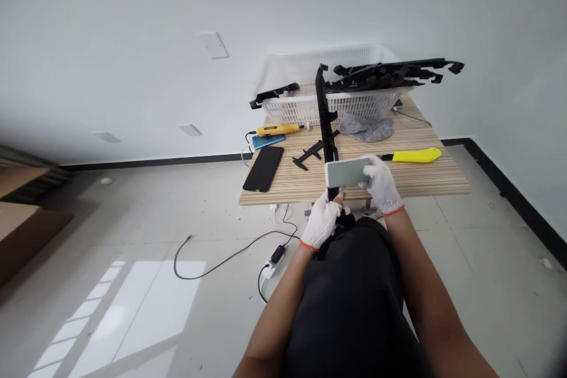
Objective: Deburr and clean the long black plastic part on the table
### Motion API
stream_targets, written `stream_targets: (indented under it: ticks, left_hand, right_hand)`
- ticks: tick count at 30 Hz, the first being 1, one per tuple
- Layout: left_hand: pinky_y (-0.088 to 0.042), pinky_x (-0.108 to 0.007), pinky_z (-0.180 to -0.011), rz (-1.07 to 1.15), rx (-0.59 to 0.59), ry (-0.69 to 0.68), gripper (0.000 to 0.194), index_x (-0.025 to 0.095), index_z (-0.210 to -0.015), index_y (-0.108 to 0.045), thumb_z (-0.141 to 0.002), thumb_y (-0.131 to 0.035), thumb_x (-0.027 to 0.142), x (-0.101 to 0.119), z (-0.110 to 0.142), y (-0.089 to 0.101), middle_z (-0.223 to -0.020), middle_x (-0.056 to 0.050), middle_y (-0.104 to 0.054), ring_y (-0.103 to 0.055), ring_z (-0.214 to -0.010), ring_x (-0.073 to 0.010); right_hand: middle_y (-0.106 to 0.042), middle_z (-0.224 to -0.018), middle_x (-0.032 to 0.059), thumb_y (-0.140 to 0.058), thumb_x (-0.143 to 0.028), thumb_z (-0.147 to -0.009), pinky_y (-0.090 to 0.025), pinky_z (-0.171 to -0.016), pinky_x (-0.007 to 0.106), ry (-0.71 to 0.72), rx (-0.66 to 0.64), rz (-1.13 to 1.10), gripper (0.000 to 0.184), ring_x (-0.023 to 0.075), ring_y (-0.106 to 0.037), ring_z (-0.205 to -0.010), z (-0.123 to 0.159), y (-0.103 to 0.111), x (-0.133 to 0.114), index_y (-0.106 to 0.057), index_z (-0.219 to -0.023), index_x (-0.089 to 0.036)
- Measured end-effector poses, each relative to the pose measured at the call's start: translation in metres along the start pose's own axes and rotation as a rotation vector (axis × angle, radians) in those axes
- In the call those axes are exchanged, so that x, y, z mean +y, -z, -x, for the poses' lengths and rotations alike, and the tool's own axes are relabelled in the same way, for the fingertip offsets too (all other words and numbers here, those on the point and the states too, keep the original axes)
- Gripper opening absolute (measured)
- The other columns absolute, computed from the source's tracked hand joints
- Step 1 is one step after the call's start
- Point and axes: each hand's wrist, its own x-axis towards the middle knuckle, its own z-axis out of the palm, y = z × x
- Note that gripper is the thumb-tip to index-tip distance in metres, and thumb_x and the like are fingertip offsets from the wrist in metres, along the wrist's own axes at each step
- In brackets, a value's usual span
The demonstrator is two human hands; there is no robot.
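Observation:
My left hand (322, 220), in a white knit glove with an orange cuff, is closed around the lower end of a long black plastic strip (326, 124). The strip stands up from the table's front edge, with clips along it and a hooked top. My gloved right hand (381, 183) grips the right end of a flat, pale grey-green rectangular block (348, 172). That block lies across the front of the strip, just above my left hand; whether they touch I cannot tell. Behind the strip is a black caliper (309, 155).
On the wooden table (283, 195) lie a black phone (264, 169), a yellow corded tool (279, 130), a blue device (267, 141), a grey cloth (367, 129) and a yellow-handled knife (416, 156). A white basket (292, 112) holds several black strips (376, 78). Cables (221, 273) cross the floor.

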Motion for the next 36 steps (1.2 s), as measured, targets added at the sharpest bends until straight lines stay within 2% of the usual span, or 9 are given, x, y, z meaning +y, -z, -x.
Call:
stream_targets:
  ticks: [4,11,13,16,20,24,28,32,36]
  left_hand:
    - [-0.033,-0.022,-0.053,-0.064,0.028,-0.017,0.037,0.020,-0.069,-0.047,-0.088,-0.064,0.046,-0.004,-0.001,0.002,-0.058,0.004,-0.049,-0.044,-0.054,-0.0079]
    - [-0.033,-0.023,-0.056,-0.047,0.003,-0.041,0.033,0.019,-0.076,-0.052,-0.089,-0.062,0.048,-0.005,-0.003,0.002,-0.060,0.005,-0.047,-0.043,-0.057,-0.0086]
    - [-0.033,-0.023,-0.056,-0.039,-0.010,-0.041,0.031,0.018,-0.080,-0.056,-0.089,-0.063,0.048,-0.007,-0.004,0.002,-0.061,0.005,-0.047,-0.042,-0.057,-0.0087]
    - [-0.032,-0.024,-0.055,-0.051,0.009,-0.027,0.032,0.018,-0.076,-0.057,-0.087,-0.064,0.047,-0.009,-0.005,0.002,-0.060,0.004,-0.048,-0.042,-0.056,-0.0087]
    - [-0.032,-0.024,-0.054,-0.017,-0.004,-0.041,0.031,0.017,-0.088,-0.063,-0.086,-0.065,0.047,-0.009,-0.004,0.002,-0.060,0.005,-0.047,-0.041,-0.056,-0.0091]
    - [-0.033,-0.024,-0.056,-0.054,0.023,-0.054,0.032,0.018,-0.074,-0.057,-0.087,-0.064,0.046,-0.008,-0.003,0.001,-0.059,0.004,-0.047,-0.042,-0.056,-0.0091]
    - [-0.033,-0.023,-0.056,-0.023,-0.015,-0.052,0.030,0.017,-0.087,-0.062,-0.088,-0.064,0.046,-0.006,-0.003,0.001,-0.060,0.006,-0.047,-0.042,-0.056,-0.0090]
    - [-0.034,-0.022,-0.056,-0.049,0.009,-0.052,0.029,0.015,-0.085,-0.064,-0.087,-0.064,0.044,-0.001,-0.001,0.000,-0.058,0.006,-0.045,-0.041,-0.055,-0.0082]
    - [-0.035,-0.022,-0.055,-0.007,-0.032,-0.030,0.044,0.013,-0.120,-0.069,-0.088,-0.063,0.044,0.000,-0.001,0.001,-0.060,0.006,-0.045,-0.040,-0.055,-0.0087]
  right_hand:
    - [-0.067,-0.078,-0.0012,-0.058,-0.034,-0.074,-0.037,-0.039,0.021,-0.123,0.029,-0.070,0.041,0.0099,-0.052,-0.048,-0.002,-0.010,-0.002,-0.068,-0.111,-0.022]
    - [-0.071,-0.113,0.0064,-0.058,-0.039,-0.084,-0.048,-0.049,0.023,0.023,0.106,-0.081,0.051,0.0116,-0.059,-0.067,0.003,-0.013,-0.004,-0.064,-0.133,-0.023]
    - [-0.071,-0.114,0.0070,-0.059,-0.040,-0.085,-0.050,-0.051,0.024,0.034,0.132,-0.083,0.052,0.0129,-0.061,-0.070,0.004,-0.012,-0.005,-0.063,-0.134,-0.022]
    - [-0.072,-0.111,0.0067,-0.063,-0.040,-0.083,-0.051,-0.053,0.024,0.025,0.012,-0.063,0.050,0.0137,-0.062,-0.072,0.003,-0.013,-0.005,-0.066,-0.130,-0.022]
    - [-0.072,-0.106,0.0064,-0.062,-0.041,-0.083,-0.050,-0.052,0.024,0.032,0.141,-0.103,0.049,0.0132,-0.061,-0.070,0.001,-0.014,-0.005,-0.065,-0.128,-0.020]
    - [-0.072,-0.109,0.0068,-0.069,-0.039,-0.079,-0.053,-0.057,0.024,0.022,0.033,-0.117,0.046,0.0150,-0.064,-0.078,0.001,-0.014,-0.004,-0.067,-0.121,-0.021]
    - [-0.070,-0.113,0.0074,-0.063,-0.039,-0.081,-0.053,-0.056,0.025,0.033,0.226,-0.162,0.051,0.0145,-0.063,-0.075,-0.001,-0.014,-0.003,-0.061,-0.129,-0.023]
    - [-0.070,-0.102,0.0057,-0.067,-0.035,-0.078,-0.055,-0.059,0.027,0.050,0.162,-0.141,0.058,0.0164,-0.064,-0.076,-0.001,-0.014,-0.002,-0.058,-0.133,-0.023]
    - [-0.068,-0.107,0.0047,-0.060,-0.036,-0.082,-0.048,-0.047,0.023,0.068,0.295,-0.222,0.056,0.0129,-0.059,-0.067,-0.001,-0.014,0.000,-0.053,-0.137,-0.026]
